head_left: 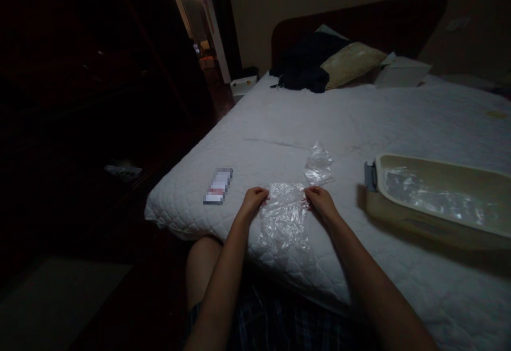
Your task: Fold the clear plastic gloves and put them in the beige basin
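Note:
A clear plastic bag [284, 217] lies flat on the white quilted bed [279, 127], near its front edge. My left hand [254, 200] pinches the bag's upper left corner. My right hand [320, 200] pinches its upper right corner. A second, crumpled clear plastic bag [318, 164] lies just beyond my right hand, apart from it.
A beige tray [435, 223] with clear plastic inside sits on the bed to the right. A small flat card-like object [218, 186] lies left of my hands. Pillows [351, 62] and dark clothing [305, 63] rest by the headboard. The floor to the left is dark.

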Motion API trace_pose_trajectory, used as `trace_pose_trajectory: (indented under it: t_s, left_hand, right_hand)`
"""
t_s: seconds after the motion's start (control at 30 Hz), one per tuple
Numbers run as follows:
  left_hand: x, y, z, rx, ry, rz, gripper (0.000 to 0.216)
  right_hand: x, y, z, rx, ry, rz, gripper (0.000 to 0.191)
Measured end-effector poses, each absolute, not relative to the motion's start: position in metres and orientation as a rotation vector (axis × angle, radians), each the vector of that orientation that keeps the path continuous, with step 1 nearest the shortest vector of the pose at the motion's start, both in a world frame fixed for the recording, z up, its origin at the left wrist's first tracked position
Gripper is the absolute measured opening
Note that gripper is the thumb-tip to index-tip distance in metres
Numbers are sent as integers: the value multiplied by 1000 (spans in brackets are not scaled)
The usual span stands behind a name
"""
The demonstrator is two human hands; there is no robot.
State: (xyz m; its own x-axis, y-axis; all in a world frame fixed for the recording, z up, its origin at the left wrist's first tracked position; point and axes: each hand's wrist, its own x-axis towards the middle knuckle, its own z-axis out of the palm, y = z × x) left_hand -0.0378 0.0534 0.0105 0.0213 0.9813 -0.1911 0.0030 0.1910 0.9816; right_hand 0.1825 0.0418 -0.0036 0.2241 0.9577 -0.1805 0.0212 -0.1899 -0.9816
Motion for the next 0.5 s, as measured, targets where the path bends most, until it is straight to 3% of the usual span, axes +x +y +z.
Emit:
trace_pose_trajectory:
  t_s: [0.23, 0.5]
  left_hand:
    - [-38, 58, 4, 1101, 1318, 1067, 22]
    - [-37, 55, 5, 1032, 1292, 1086, 22]
  right_hand:
    - [192, 62, 0, -1494, -847, 1122, 14]
    - [190, 39, 7, -1609, -1328, 1089, 42]
